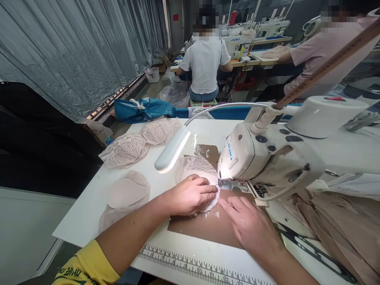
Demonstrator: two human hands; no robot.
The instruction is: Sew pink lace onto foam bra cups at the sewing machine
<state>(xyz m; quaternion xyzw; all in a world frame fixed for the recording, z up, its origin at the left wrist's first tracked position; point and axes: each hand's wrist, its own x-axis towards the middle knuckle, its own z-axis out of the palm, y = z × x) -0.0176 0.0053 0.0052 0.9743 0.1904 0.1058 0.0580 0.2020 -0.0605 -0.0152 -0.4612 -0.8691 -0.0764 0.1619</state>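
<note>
A pale lace bra cup [213,202] lies under the needle area of a white sewing machine [237,152], and lace spreads out behind it. My left hand [192,194] is closed over the cup, fingers bent together and pressing it down beside the needle. At the cup's right edge, my right hand [247,217] has its fingers drawn in, with the foremost tip on the fabric; the undersides of both hands are hidden. Beneath them is a brown sheet [196,229] on the white table [86,213].
Lace cups [126,150] and sheer cut pieces [127,192] lie at left. A lamp [172,152] hangs over the work. Black thread snips [316,251] and brownish fabric [341,221] are at right; a printed ruler [192,267] runs along the front. Two people sit at machines ahead.
</note>
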